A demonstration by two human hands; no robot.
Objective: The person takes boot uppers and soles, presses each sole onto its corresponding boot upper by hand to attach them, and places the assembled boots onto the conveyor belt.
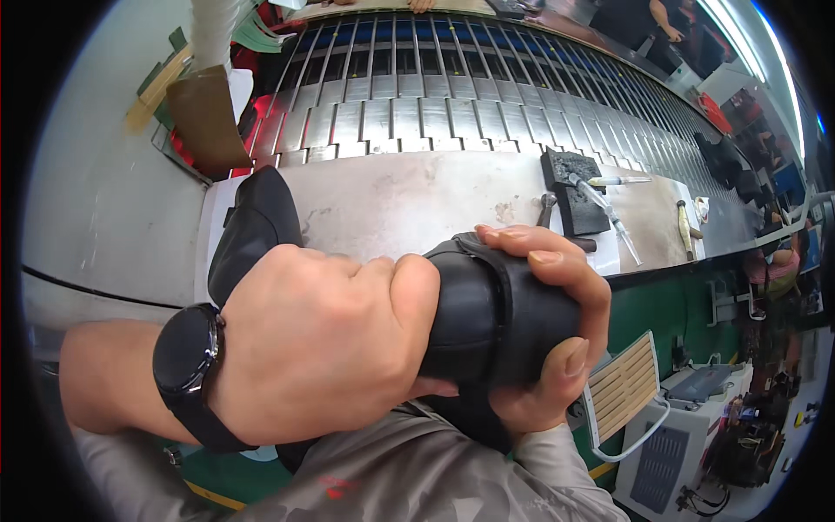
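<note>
Bench beyond, shoe between grips

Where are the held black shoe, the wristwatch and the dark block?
Held black shoe [465,315]: head view, smooth middle surface.
Wristwatch [185,357]: head view, dark face.
Dark block [581,218]: head view, bare near end.

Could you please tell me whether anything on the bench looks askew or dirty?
Slightly: brownish smudges mar the pale bench top, and two syringes lie askew at the dark block, jutting past its edge. I see no spill.
</note>
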